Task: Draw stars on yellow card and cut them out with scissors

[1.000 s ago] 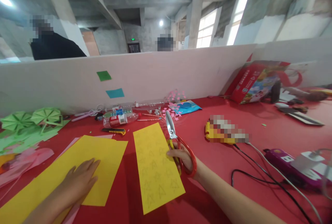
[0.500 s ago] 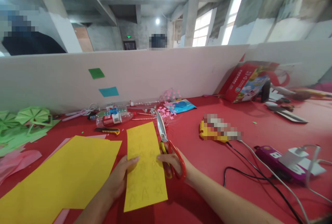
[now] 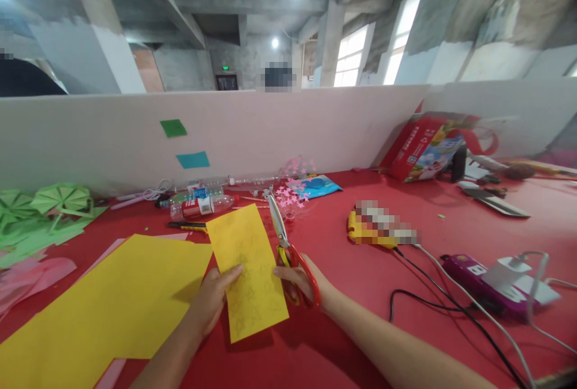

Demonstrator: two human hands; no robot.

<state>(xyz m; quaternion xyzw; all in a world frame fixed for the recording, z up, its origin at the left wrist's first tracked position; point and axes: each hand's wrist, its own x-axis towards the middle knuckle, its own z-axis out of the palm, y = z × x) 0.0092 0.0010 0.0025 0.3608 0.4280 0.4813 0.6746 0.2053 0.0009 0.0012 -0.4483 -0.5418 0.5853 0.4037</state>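
A yellow paper strip [image 3: 250, 275] with faint pencilled shapes, some like the letter A, is held up over the table. My left hand [image 3: 214, 296] grips its left edge, thumb on the front face. In my right hand [image 3: 300, 275] is a pair of scissors [image 3: 280, 229] with red and yellow handles, blades pointing up and away beside the strip's right edge. My right thumb also reaches the strip's right edge. The blades look closed or nearly so. Larger yellow sheets [image 3: 117, 299] lie to the left, over pink paper.
Plastic bottles [image 3: 205, 205], a box cutter [image 3: 187, 226] and a blue packet [image 3: 322, 186] lie toward the white partition [image 3: 293, 130]. Green paper [image 3: 61, 202] piles at left. On the right are a purple power strip [image 3: 487, 284], cables and a red bag [image 3: 424, 145].
The yellow strip has tilted, its top swinging left and its lower edge rising. Both hands keep their holds, and the scissors have shifted slightly left. The view has turned a little.
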